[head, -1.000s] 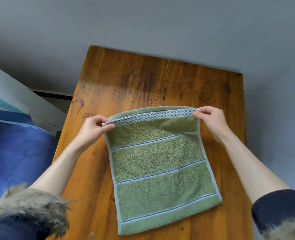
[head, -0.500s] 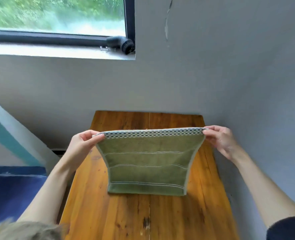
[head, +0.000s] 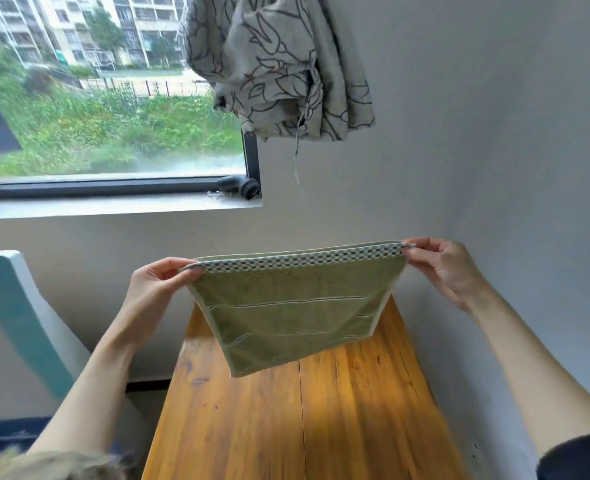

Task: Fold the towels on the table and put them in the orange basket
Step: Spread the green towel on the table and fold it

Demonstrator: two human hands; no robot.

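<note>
Both hands, left point(head: 155, 289) and right point(head: 442, 268), pinch the green towel's point(head: 293, 313) top corners above the table point(head: 304, 427); folding is unfinished; basket unseen.

Grey plaster walls point(head: 477, 116) meet in a corner at right. Black-framed window point(head: 113, 98) upper left gives flat daylight; outside are grass, a fence and apartment blocks. A small black object point(head: 239, 187) sits at the right end of the white sill point(head: 113, 207). A patterned curtain point(head: 276, 64) hangs bunched at the window's top right corner. The plank wooden table point(head: 304, 420) has its far edge near the wall. A white-and-teal panel point(head: 20, 313) leans at left, with blue fabric point(head: 6, 434) below it.
</note>
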